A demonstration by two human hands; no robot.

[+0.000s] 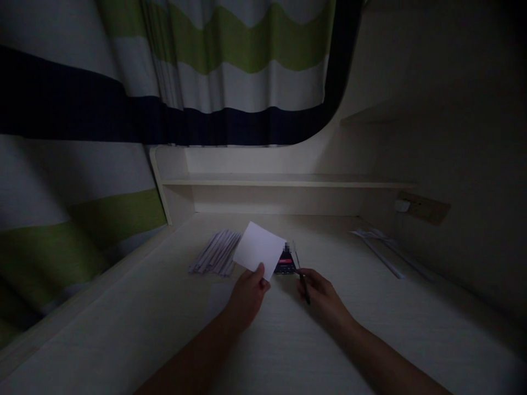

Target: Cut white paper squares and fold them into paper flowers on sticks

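Note:
My left hand [248, 296] is closed on a square white sheet of paper [259, 247], thumb on top, and holds it tilted above the table. My right hand [323, 293] grips a slim tool with a black handle [304, 289]; a thin, pale length points away from me, and its exact kind is unclear in the dim light. Between the hands, partly covered by the sheet, is a phone [285, 265] with a lit red band on its dark screen. Left of the sheet lies a pile of narrow white paper strips [216, 253]. Another pale sheet [217, 299] lies beside my left wrist.
More long white strips [381, 252] lie at the right of the table [263, 351]. Behind it runs a low shelf [284, 180]. A striped curtain [247, 60] hangs at the left and back. A wall socket [426, 208] with a white plug is on the right.

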